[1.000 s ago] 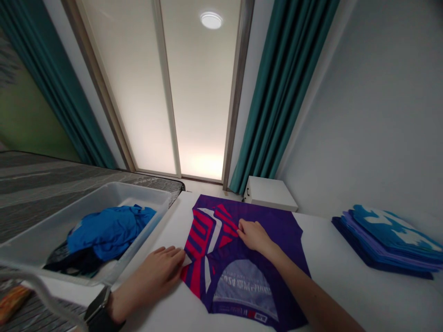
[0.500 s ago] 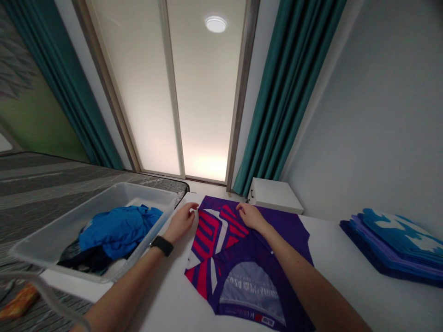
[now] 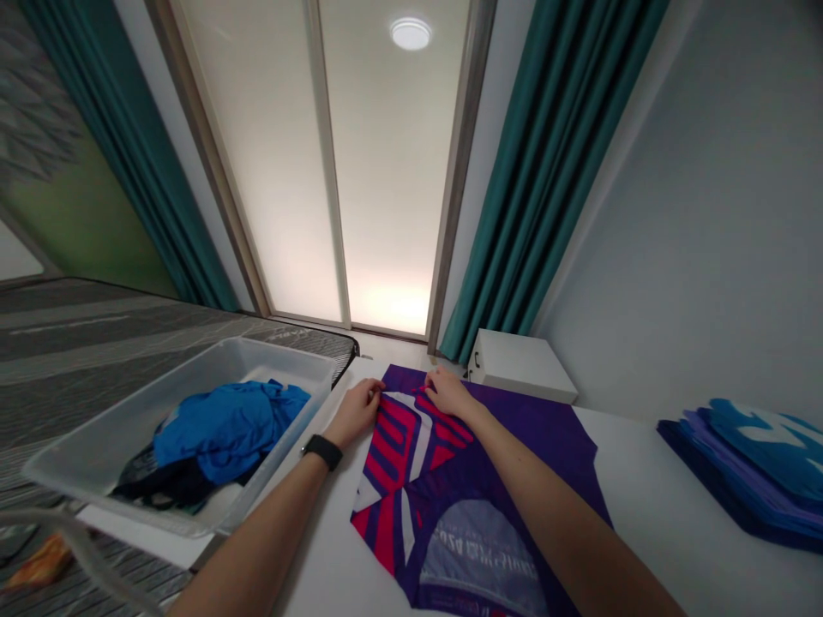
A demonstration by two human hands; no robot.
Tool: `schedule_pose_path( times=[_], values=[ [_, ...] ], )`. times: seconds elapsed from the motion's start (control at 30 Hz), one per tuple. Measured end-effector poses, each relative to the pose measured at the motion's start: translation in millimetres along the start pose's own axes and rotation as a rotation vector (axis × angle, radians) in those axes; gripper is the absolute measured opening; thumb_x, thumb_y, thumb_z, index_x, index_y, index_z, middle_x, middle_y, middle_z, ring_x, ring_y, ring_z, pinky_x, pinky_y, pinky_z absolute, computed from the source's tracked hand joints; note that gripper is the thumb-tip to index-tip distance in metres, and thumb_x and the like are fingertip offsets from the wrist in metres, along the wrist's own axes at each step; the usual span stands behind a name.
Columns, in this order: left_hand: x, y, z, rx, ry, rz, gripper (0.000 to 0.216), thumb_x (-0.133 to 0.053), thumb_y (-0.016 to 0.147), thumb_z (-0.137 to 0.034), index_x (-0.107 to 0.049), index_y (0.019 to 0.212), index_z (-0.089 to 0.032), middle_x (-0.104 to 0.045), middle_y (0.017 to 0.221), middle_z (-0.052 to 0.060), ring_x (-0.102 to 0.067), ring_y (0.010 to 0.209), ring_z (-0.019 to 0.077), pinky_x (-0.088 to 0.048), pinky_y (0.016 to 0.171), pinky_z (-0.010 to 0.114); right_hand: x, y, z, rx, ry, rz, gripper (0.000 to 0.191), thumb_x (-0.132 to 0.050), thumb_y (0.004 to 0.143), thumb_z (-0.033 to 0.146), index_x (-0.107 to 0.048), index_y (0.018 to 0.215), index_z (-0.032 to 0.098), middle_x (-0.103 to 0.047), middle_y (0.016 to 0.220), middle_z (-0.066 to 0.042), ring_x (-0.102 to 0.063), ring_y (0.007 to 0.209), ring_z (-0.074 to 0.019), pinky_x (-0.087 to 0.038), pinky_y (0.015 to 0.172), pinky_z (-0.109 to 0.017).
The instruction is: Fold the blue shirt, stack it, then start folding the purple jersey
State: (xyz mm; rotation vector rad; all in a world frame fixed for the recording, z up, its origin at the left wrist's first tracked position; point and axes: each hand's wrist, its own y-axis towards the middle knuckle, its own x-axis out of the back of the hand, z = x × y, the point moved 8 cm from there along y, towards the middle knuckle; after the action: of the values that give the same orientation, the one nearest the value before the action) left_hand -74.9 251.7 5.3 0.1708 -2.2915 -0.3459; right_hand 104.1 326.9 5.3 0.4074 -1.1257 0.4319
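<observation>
A purple shirt (image 3: 533,420) with red and white stripes lies spread on the white table (image 3: 321,514), its neck opening towards me. Its left side is folded inward, so the striped part lies on top. With fingertips together, my left hand (image 3: 353,411) pinches the far left corner of the fold. It wears a dark watch on the wrist. A short way to the right, my right hand (image 3: 450,394) has its fingers closed on the fold's far edge. My right forearm crosses above the shirt and hides part of it.
Left of the shirt stands a clear plastic bin (image 3: 283,351) with a crumpled blue garment (image 3: 231,428) and darker clothes inside. A stack of folded blue and purple clothes (image 3: 746,471) sits at the right. Beyond the table are a white cabinet (image 3: 524,360) and green curtains (image 3: 501,240).
My right hand has moved left along the shirt's far edge, closer to my left hand. My left hand has come slightly closer onto the shirt's corner. The view has shifted a little.
</observation>
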Motion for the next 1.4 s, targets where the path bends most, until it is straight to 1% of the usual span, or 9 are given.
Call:
schedule_pose_path(
  times=[0.17, 0.27, 0.4, 0.63, 0.77, 1.0, 1.1, 1.23, 1.4],
  values=[
    [0, 1, 0, 0.003, 0.008, 0.002, 0.026, -0.042, 0.086, -0.017, -0.063, 0.101, -0.015, -0.069, 0.098, 0.009, -0.063, 0.085, 0.0199, -0.049, 0.08, 0.033, 4, 5, 4, -0.04, 0.065, -0.026, 0.016, -0.038, 0.096, 0.024, -0.05, 0.105, 0.019, -0.062, 0.091, -0.003, -0.058, 0.083, -0.0156, -0.041, 0.074, -0.024],
    [1, 1, -1, 0.004, 0.008, 0.005, 0.026, -0.04, 0.088, -0.017, -0.063, 0.1, -0.016, -0.068, 0.098, 0.008, -0.063, 0.087, 0.0199, -0.049, 0.081, 0.033, 8, 3, 5, -0.086, 0.064, -0.048, 0.023, -0.029, 0.099, 0.028, -0.044, 0.115, 0.02, -0.065, 0.091, -0.004, -0.061, 0.083, -0.0171, -0.04, 0.072, -0.025],
    [1, 3, 0, 0.01, 0.027, -0.001, 0.024, -0.041, 0.087, -0.016, -0.062, 0.099, -0.016, -0.067, 0.093, 0.007, -0.062, 0.083, 0.0193, -0.049, 0.079, 0.033, 10, -5, 6, -0.165, -0.001, -0.054, 0.03, -0.034, 0.099, 0.031, -0.041, 0.126, 0.02, -0.067, 0.103, -0.013, -0.063, 0.095, -0.0253, -0.041, 0.078, -0.033],
    [-1, 3, 1, -0.009, 0.06, -0.007, 0.021, -0.043, 0.085, -0.013, -0.061, 0.096, -0.016, -0.062, 0.09, 0.007, -0.059, 0.082, 0.0194, -0.048, 0.078, 0.033, 4, -21, -4, -0.203, -0.066, 0.084, 0.041, -0.042, 0.095, 0.035, -0.045, 0.133, 0.018, -0.067, 0.108, -0.02, -0.064, 0.1, -0.032, -0.043, 0.082, -0.04],
    [-2, 3, 0, -0.022, 0.07, -0.016, 0.02, -0.044, 0.085, -0.012, -0.061, 0.093, -0.018, -0.058, 0.092, 0.006, -0.059, 0.084, 0.0195, -0.048, 0.08, 0.033, 8, -30, -19, -0.164, -0.027, 0.171, 0.04, -0.048, 0.092, 0.029, -0.051, 0.131, 0.019, -0.067, 0.111, -0.015, -0.063, 0.102, -0.0275, -0.042, 0.084, -0.036],
    [7, -4, -5, 0.014, 0.132, -0.092, 0.016, -0.045, 0.087, -0.019, -0.058, 0.096, -0.018, -0.052, 0.095, 0.005, -0.059, 0.08, 0.0177, -0.048, 0.077, 0.032, 18, -52, -39, -0.132, 0.101, 0.269, 0.044, -0.053, 0.083, 0.013, -0.057, 0.126, 0.019, -0.068, 0.084, -0.002, -0.06, 0.074, -0.0159, -0.04, 0.068, -0.025],
    [9, -13, -21, -0.027, 0.215, -0.017, 0.013, -0.044, 0.087, -0.019, -0.056, 0.089, -0.019, -0.056, 0.088, 0.005, -0.059, 0.08, 0.0191, -0.046, 0.075, 0.031, 20, -59, -41, -0.134, 0.134, 0.261, 0.047, -0.052, 0.081, 0.008, -0.057, 0.126, 0.017, -0.065, 0.079, 0.0, -0.057, 0.07, -0.0143, -0.038, 0.065, -0.024],
    [5, -33, -43, -0.056, 0.31, 0.196, 0.01, -0.044, 0.087, -0.021, -0.053, 0.085, -0.021, -0.062, 0.078, 0.003, -0.059, 0.072, 0.019, -0.04, 0.065, 0.028, 20, -65, -41, -0.125, 0.165, 0.236, 0.046, -0.052, 0.081, 0.007, -0.057, 0.126, 0.016, -0.062, 0.077, 0.001, -0.055, 0.069, -0.0128, -0.037, 0.063, -0.023],
    [8, -70, -59, -0.084, 0.357, 0.389, 0.013, -0.044, 0.09, -0.028, -0.055, 0.086, -0.021, -0.067, 0.081, 0.004, -0.063, 0.074, 0.0209, -0.039, 0.065, 0.029, 20, -71, -43, -0.066, 0.18, 0.196, 0.042, -0.052, 0.084, 0.009, -0.057, 0.125, 0.017, -0.061, 0.075, 0.001, -0.054, 0.067, -0.0127, -0.038, 0.063, -0.023]
  ],
)
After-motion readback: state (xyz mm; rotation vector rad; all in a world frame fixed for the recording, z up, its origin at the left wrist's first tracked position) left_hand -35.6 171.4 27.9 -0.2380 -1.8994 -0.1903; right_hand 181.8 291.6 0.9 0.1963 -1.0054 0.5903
